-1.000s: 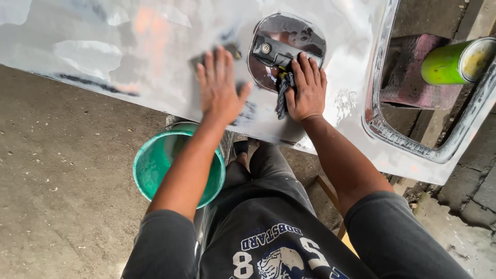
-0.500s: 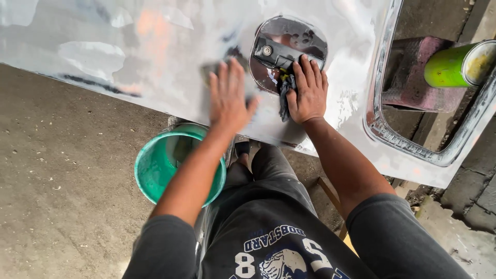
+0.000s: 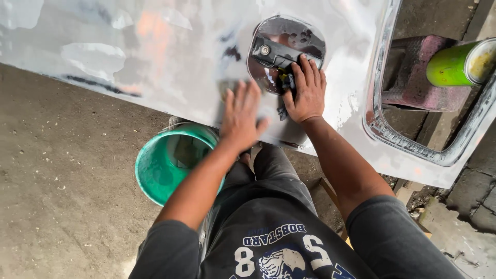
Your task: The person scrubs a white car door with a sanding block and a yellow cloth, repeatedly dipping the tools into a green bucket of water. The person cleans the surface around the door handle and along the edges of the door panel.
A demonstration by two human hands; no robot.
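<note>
Panel: a large silvery-white car door panel (image 3: 155, 57) lies flat across the far part of the scene, glossy, with dark smudges and a pale orange patch.
Handle recess: a rounded dark recess (image 3: 287, 51) sits in the panel, right of centre, with a black door handle (image 3: 274, 52) across it.
Right hand: the right hand (image 3: 305, 93) lies palm down at the near edge of the recess, fingers spread and pointing far, pressing a small dark scrap, a cloth or abrasive piece (image 3: 285, 82), against the panel; the fingers are flat, not curled around it, and most of the scrap is hidden.
Left hand: the left hand (image 3: 240, 116) lies open and flat on the bare panel just left of the recess, fingers apart, holding nothing; it is blurred.
Bucket: 1 green bucket (image 3: 173, 163) stands on the concrete floor (image 3: 62, 196) below the panel's near edge, left of the person's knees.
Window opening: at the right, the panel's window frame (image 3: 413, 147) shows a purplish block (image 3: 413, 72) and a green can (image 3: 457, 64) lying beyond it.
</note>
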